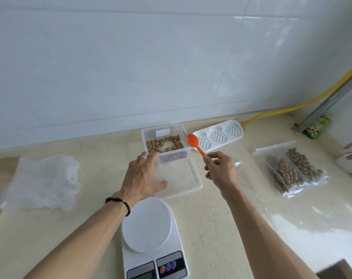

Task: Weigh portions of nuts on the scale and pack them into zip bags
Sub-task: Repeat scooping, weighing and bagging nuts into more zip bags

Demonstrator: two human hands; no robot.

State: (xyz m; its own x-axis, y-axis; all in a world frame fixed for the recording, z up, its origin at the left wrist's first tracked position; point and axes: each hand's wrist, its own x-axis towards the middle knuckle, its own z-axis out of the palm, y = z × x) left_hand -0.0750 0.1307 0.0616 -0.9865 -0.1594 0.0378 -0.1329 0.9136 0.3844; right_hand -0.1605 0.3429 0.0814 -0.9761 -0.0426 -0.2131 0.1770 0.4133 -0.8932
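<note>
A clear box of nuts (164, 144) stands near the wall. In front of it lies a shallow clear tray (183, 178) with nothing in it. My left hand (143, 176) holds the tray's left rim, thumb inside and fingers outside. My right hand (219, 168) pinches the handle of an orange spoon (193, 140). The spoon's bowl holds nothing and hovers over the box's right edge. A white digital scale (149, 224) sits nearest to me with a bare platform. Two zip bags filled with nuts (291, 172) lie at the right.
A heap of unfilled clear bags (40, 182) lies at the left of the beige counter (221, 228). A white perforated insert (221, 135) leans behind the spoon. A yellow hose (275, 111) and a green packet (315, 127) sit at the back right by the tiled wall.
</note>
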